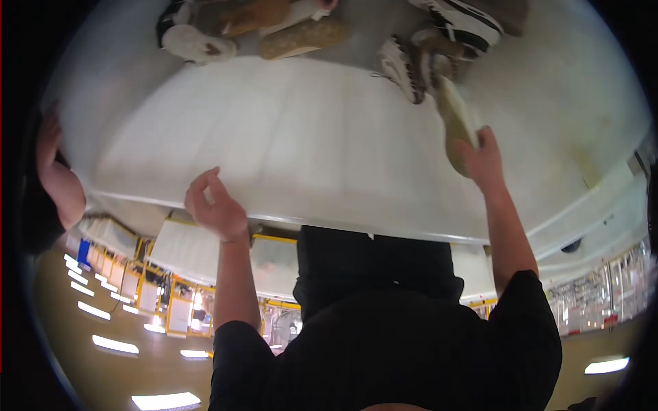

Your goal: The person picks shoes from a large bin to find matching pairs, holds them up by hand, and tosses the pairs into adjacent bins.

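Observation:
My right hand [483, 161] grips one end of a shoe [452, 127] with a tan sole and a pale side. The far end of that shoe reaches the pile at the upper right and looks blurred. Beside it a white sneaker with dark laces [402, 68] lies tilted. A black and white shoe [469, 27] rests just beyond. My left hand [218, 209] hovers near the table's front edge, fingers loosely bent and apart, holding nothing.
The shoes are on a white table [274, 130]. Farther left lie a white shoe [199, 44], a brown shoe [257, 17] and a shoe showing a tan sole [301, 39]. Another person's arm [62, 181] rests at the left edge. Yellow-framed racks [181, 312] stand behind me.

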The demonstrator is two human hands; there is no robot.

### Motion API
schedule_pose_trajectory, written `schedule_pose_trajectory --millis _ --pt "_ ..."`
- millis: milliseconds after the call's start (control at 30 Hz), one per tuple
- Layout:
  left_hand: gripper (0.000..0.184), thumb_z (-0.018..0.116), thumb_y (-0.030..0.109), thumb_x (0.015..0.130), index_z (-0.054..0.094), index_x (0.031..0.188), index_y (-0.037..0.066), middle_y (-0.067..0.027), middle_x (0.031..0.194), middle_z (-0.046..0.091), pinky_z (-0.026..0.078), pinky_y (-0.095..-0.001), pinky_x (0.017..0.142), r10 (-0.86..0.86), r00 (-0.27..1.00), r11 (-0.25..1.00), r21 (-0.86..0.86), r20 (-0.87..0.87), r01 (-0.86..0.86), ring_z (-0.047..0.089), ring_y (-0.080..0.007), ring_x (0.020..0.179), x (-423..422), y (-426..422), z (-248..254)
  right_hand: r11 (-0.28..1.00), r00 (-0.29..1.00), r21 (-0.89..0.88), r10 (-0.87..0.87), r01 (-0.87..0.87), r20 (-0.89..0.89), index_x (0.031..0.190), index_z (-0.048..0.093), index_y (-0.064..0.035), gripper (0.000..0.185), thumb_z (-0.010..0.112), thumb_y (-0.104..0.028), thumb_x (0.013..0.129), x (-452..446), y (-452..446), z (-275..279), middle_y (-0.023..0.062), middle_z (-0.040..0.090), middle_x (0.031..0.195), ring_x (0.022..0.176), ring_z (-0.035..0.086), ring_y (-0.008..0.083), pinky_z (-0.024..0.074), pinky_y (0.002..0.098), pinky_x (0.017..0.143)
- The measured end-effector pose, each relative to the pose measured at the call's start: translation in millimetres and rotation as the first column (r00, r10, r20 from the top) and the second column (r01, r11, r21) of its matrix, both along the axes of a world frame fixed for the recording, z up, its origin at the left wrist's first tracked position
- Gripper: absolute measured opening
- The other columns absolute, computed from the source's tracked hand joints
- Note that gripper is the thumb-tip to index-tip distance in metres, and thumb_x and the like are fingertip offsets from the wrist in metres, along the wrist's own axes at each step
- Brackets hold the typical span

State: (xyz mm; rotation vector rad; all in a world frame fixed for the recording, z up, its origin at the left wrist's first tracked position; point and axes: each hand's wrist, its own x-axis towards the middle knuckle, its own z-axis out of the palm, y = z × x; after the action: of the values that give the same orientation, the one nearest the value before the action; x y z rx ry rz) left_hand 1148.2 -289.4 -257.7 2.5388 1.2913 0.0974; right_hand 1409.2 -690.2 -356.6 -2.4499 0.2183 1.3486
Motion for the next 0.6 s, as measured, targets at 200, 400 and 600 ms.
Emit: schedule_pose_trajectory --millis 200,400,600 --pt "0.04 0.075 0.021 0.093 0.068 0.13 0.008 -0.0087 0.12 0.073 0.044 -0.0425 0.106 -0.092 0.978 0.924 -0.382 -0.185 0.015 0.064 -0.026 0.119 38 13 16 0.761 0.864 0.47 0.231 -0.447 0.447 0.107 0.063 -0.0074 0.035 0.08 -0.001 0.077 -11 35 58 0.0107 0.059 0.119 0.114 0.058 0.0373 0.0494 0.0477 0.101" --pt "0.092 0.085 0.022 0.083 0.035 0.159 0.007 -0.0142 0.147 0.055 0.045 -0.0402 0.112 0.099 0.995 0.124 -0.992 0.003 -0.009 0.056 -0.026 0.133 96 9 5 0.448 0.67 0.509 0.362 -0.735 0.648 0.12 0.066 -0.0114 0.05 0.08 0.002 0.074 10 77 78 0.011 0.06 0.123 0.129 0.055 0.0388 0.0436 0.0506 0.114" --pt "0.091 0.09 0.015 0.076 0.037 0.15 0.004 -0.0137 0.141 0.052 0.05 -0.0399 0.107 0.223 0.974 0.248 -0.969 0.051 -0.006 0.054 -0.0252 0.13 125 -54 25 0.542 0.804 0.64 -0.555 0.545 -0.215 0.157 0.031 -0.0011 0.082 0.078 -0.018 0.092 -22 90 71 0.0175 0.048 0.148 0.131 0.05 0.0266 0.0431 0.0422 0.11"
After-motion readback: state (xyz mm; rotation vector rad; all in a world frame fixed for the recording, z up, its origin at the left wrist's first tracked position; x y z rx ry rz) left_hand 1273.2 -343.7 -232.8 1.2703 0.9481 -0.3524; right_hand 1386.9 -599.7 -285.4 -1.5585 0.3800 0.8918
